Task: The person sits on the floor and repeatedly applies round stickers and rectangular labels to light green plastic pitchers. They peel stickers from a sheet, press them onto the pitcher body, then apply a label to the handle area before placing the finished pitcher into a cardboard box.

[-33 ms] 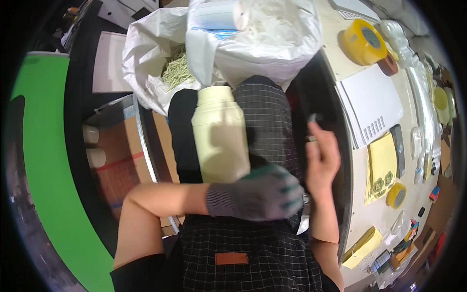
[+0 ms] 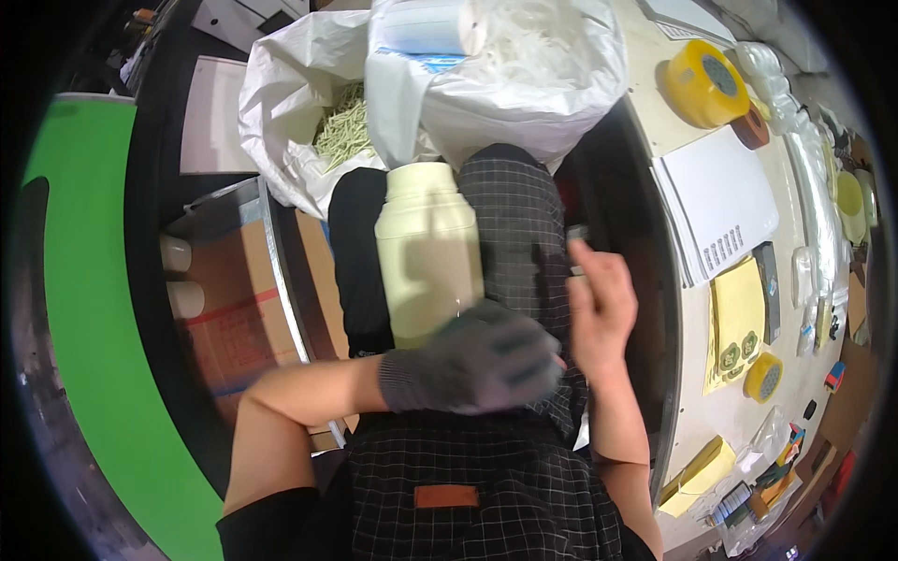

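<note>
A cream-coloured, wide-shouldered bottle (image 2: 428, 245) with a narrower neck lies along my lap between my thighs, its neck pointing away from me. My left hand (image 2: 482, 360), in a dark grey knitted glove, is over the bottle's near end, fingers curled and somewhat blurred. Whatever its fingers hold, if anything, is hidden. My bare right hand (image 2: 606, 304) hovers right of the bottle, beside my right thigh. Its thumb and forefinger pinch a small grey-and-white piece (image 2: 578, 234), too small and blurred to name.
Ahead of my knees stand white sacks, one with pale green shreds (image 2: 343, 131), another with translucent loose material (image 2: 524, 47). The right-hand table bears a yellow tape roll (image 2: 706, 84), spiral notebook (image 2: 720, 201) and yellow paper bags (image 2: 737, 323). A cardboard box (image 2: 238, 318) sits at left.
My left hand has shifted slightly left and away from me, over the bottle's near end. My right hand has moved a little left, toward my thigh, still pinching the small piece.
</note>
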A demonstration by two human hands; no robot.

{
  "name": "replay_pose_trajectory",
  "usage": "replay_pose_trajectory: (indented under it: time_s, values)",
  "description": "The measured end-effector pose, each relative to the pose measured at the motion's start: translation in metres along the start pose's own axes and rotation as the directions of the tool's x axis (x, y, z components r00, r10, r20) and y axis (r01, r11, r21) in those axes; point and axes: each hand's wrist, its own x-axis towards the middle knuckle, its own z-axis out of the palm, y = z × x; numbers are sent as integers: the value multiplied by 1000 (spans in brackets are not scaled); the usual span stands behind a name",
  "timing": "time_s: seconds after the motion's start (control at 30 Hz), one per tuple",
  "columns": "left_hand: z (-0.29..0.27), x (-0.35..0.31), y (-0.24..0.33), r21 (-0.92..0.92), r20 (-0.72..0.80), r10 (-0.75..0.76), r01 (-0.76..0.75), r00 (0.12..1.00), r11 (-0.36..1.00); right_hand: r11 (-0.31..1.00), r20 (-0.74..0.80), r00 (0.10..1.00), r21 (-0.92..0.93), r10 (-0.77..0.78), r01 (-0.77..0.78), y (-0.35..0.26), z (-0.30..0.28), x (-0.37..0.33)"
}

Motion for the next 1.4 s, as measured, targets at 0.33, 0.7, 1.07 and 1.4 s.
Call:
replay_pose_trajectory:
  time_s: [0.33, 0.7, 1.07, 1.4]
  values:
    - [20, -131, -11, 86, -432, -489, 574, 758, 814, 737, 186, 811, -342, -555, 583, -23, 91, 3]
    - [29, -135, -17, -25, -538, -468, 541, 702, 841, 701, 245, 792, -370, -558, 609, -26, 90, 10]
    - [11, -116, -17, 130, -350, -518, 588, 781, 798, 678, 304, 765, -354, -567, 644, -20, 78, 21]
    - [-2, -119, -20, 111, -319, -544, 601, 776, 792, 866, 284, 836, -37, -470, 499, -29, 76, 21]
